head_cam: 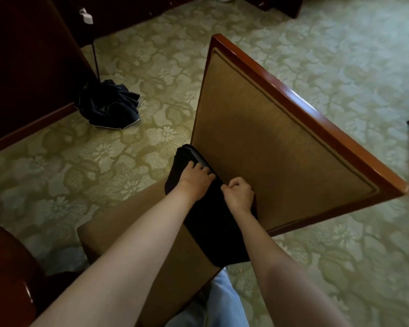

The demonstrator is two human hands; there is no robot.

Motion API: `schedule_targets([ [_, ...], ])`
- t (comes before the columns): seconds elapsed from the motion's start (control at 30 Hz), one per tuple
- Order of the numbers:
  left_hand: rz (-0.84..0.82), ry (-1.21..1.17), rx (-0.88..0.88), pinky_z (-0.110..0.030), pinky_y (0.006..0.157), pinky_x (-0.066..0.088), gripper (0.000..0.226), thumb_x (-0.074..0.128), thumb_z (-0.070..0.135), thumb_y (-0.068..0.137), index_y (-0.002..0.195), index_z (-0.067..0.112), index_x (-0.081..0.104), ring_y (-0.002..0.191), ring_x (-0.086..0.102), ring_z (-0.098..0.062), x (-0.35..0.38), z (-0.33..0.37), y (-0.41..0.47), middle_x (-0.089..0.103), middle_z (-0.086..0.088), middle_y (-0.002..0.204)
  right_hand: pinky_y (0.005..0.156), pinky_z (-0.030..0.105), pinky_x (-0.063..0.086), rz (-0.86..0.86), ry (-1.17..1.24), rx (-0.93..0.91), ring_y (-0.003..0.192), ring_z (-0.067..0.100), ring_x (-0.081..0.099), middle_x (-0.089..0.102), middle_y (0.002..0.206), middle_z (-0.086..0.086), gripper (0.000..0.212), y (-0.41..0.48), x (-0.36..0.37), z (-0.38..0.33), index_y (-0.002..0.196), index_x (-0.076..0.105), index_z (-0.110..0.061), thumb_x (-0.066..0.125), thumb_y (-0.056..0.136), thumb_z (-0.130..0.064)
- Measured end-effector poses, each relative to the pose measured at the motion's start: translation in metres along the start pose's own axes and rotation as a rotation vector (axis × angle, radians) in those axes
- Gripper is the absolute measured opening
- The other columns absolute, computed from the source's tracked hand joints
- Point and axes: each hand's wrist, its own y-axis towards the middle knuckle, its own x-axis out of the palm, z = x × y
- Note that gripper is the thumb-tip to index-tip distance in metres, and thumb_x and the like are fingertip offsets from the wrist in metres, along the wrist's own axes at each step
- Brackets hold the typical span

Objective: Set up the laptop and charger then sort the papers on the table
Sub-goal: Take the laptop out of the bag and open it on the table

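Carpet (316,55): pale green, darker olive floral pattern noted throughout.
Chair upholstery (269,149): plain tan-gold.
Chair frame (293,90): glossy red-brown wood.
Bag (213,232): black, no pattern seen.
Umbrella (109,107): dark navy, pale edge trim recorded.
Trousers (222,298): light blue denim.

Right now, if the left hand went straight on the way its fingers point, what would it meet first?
Likely the chair's padded backrest, right behind the black bag that the left hand grips; depth is unclear.
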Motion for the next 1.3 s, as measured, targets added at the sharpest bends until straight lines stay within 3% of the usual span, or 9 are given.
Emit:
schedule_targets([
  [0.13,0.002,-0.122,0.102,-0.043,0.116,0.017,0.048,0.043,0.011,0.095,0.142,0.016,0.032,0.136,0.031,-0.029,0.007,0.027,0.005,0.036,-0.01,0.145,0.067,0.034,0.052,-0.036,-0.013,-0.047,0.074,0.026,0.062,0.064,0.076,0.006,0.008,-0.006,-0.008,0.015,0.087,0.053,-0.019,0.054,0.086,-0.011],
  [0.23,0.02,-0.164,0.117,-0.042,0.117,0.014,0.046,0.043,0.012,0.096,0.141,0.018,0.037,0.135,0.033,-0.029,0.012,0.042,0.007,0.039,-0.01,0.141,0.063,0.033,0.053,-0.077,-0.004,-0.002,0.056,0.016,0.06,0.064,0.066,0.004,0.013,-0.012,-0.018,0.038,0.095,0.056,-0.019,0.051,0.089,-0.009],
  [0.37,0.012,-0.193,0.153,-0.035,0.108,0.03,0.041,0.039,0.013,0.099,0.14,0.018,0.041,0.129,0.037,-0.029,0.012,0.063,0.006,0.04,-0.01,0.139,0.076,0.039,0.056,-0.08,0.049,0.062,0.055,0.014,0.061,0.063,0.058,0.001,0.008,-0.022,-0.032,0.068,0.087,0.06,-0.015,0.054,0.089,-0.011],
  [0.57,0.021,-0.263,0.148,-0.032,0.103,0.033,0.039,0.039,0.01,0.099,0.138,0.015,0.043,0.127,0.039,-0.027,0.014,0.101,-0.005,0.04,-0.009,0.139,0.054,0.022,0.05,-0.089,0.146,0.117,0.048,0.011,0.056,0.059,0.056,0.003,0.016,-0.034,-0.06,0.091,0.077,0.058,-0.01,0.051,0.09,-0.004],
  [0.83,0.083,-0.381,0.124,-0.034,0.086,0.046,0.031,0.038,0.015,0.1,0.122,0.008,0.058,0.111,0.054,-0.026,0.012,0.142,-0.011,0.053,-0.011,0.125,0.046,0.02,0.049,-0.096,0.251,0.206,0.046,0.013,0.056,0.06,0.057,0.005,0.016,-0.048,-0.088,0.116,0.079,0.056,-0.01,0.049,0.091,-0.002],
  [1.07,0.129,-0.411,0.133,-0.033,0.085,0.044,0.026,0.042,0.018,0.099,0.115,0.01,0.061,0.11,0.053,-0.025,0.009,0.165,-0.019,0.053,-0.01,0.121,0.067,0.034,0.056,-0.094,0.311,0.29,0.055,0.021,0.061,0.063,0.06,0.008,0.022,-0.054,-0.101,0.138,0.084,0.059,-0.009,0.043,0.089,0.004],
  [1.2,0.116,-0.382,0.164,-0.034,0.091,0.042,0.026,0.044,0.02,0.098,0.118,0.015,0.061,0.116,0.048,-0.025,0.01,0.168,-0.023,0.051,-0.009,0.123,0.056,0.03,0.054,-0.091,0.381,0.335,0.055,0.022,0.06,0.062,0.062,0.01,0.026,-0.062,-0.103,0.15,0.074,0.057,-0.011,0.043,0.09,0.003],
  [1.3,0.084,-0.311,0.207,-0.032,0.092,0.039,0.027,0.043,0.021,0.099,0.118,0.018,0.061,0.115,0.047,-0.025,0.012,0.172,-0.024,0.053,-0.007,0.122,0.064,0.043,0.059,-0.079,0.364,0.385,0.055,0.026,0.06,0.061,0.065,0.014,0.024,-0.062,-0.094,0.165,0.072,0.061,0.0,0.041,0.085,0.003],
])
